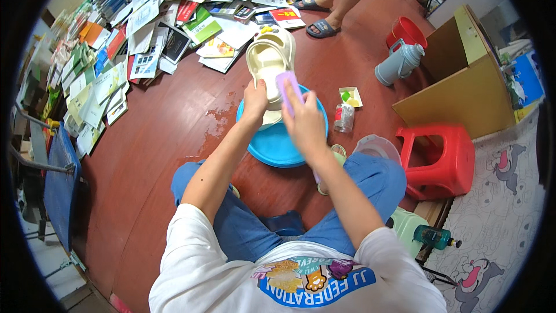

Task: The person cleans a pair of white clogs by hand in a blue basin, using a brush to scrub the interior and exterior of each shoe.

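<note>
My left hand [256, 101] grips the side of a cream foam clog [267, 63], which has small charms on its toe and points away from me. My right hand [302, 119], slightly blurred, holds a purple brush [288, 91] against the clog's right side; its bristles cannot be made out. Beneath both hands stands a round blue plastic basin [278, 148] on the floor. Part of the cream footwear near the basin's rim lies behind my hands, so I cannot tell whether it is a second clog.
Splashed water [219, 117] wets the red floor [147, 139]. Right of the basin are a clear jar [344, 118], a small box [351, 96], a thermos [397, 63], a red bucket [407, 34] and a red stool [460, 161]. Piled books [204, 26] spread ahead; another person's sandalled feet [323, 28] stand beside them.
</note>
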